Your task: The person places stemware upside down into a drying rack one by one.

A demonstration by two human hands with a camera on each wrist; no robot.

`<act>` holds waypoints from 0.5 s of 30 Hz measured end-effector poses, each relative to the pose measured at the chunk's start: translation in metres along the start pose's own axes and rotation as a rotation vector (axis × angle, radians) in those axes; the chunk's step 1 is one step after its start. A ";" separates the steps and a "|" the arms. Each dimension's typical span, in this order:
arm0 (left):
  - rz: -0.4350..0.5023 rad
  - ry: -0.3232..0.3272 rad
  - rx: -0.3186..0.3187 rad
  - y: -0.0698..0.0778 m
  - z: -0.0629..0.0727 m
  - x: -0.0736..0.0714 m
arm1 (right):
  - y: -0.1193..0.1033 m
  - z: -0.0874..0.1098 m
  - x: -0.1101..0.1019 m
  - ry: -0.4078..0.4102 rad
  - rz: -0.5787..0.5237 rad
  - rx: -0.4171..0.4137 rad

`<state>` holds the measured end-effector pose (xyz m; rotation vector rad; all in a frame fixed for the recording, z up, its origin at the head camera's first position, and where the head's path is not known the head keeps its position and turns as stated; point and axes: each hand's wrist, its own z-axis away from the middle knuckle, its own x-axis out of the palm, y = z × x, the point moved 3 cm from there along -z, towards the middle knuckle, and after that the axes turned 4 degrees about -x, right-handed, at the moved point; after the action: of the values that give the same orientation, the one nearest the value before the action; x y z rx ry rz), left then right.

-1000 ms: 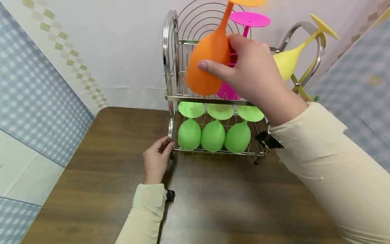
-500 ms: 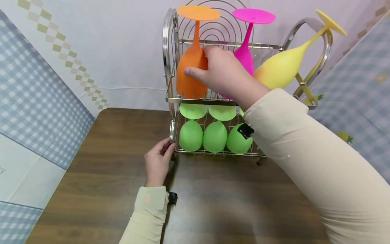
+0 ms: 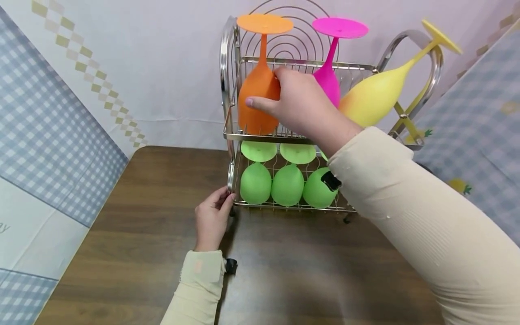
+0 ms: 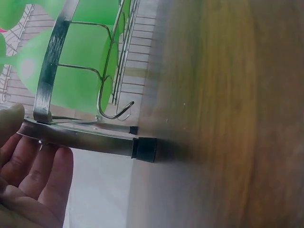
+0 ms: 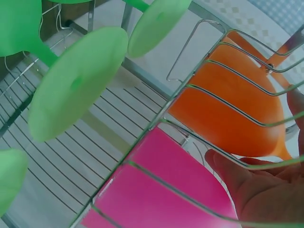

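Head view shows a two-tier wire dish rack (image 3: 229,81) standing at the far edge of a brown wooden table (image 3: 134,234), close to the wall, with bare tabletop in front of it and to its left. On the upper tier an orange goblet (image 3: 256,97) stands upside down at the left end, hard by the chrome side hoop, with a pink goblet (image 3: 330,83) just beside it on the right and a yellow goblet (image 3: 375,97) leaning tilted against the right hoop. Three green goblets (image 3: 255,183) lie in a row on the lower tier, their feet pointing toward the wall. The right hand (image 3: 300,106) reaches in over the front rail of the upper tier, sleeve stretched across the rack's right half, fingers and thumb curled round the orange goblet's bowl, which rests rim-down on the wires; the right wrist view shows the fingertips (image 5: 247,183) against the orange bowl, the pink bowl just alongside. The left hand (image 3: 212,219) lies low on the table at the rack's front left corner, its fingers closed round the chrome leg (image 4: 85,140) just above its black rubber foot (image 4: 144,149).
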<state>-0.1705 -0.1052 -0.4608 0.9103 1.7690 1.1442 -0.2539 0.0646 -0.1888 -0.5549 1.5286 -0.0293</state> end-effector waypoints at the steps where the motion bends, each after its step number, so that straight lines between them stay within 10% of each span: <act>1: -0.010 -0.005 0.001 0.000 0.000 -0.001 | 0.001 0.002 0.000 0.004 -0.001 -0.004; 10: -0.201 -0.203 -0.046 0.021 0.001 -0.024 | 0.015 0.046 0.008 0.095 -0.023 -0.163; 15: -0.356 -0.273 0.151 0.052 0.007 -0.042 | 0.030 0.092 0.026 0.211 0.026 -0.376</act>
<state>-0.1403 -0.1229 -0.4037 0.7573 1.7191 0.6351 -0.1747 0.1119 -0.2286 -0.8509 1.7592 0.2308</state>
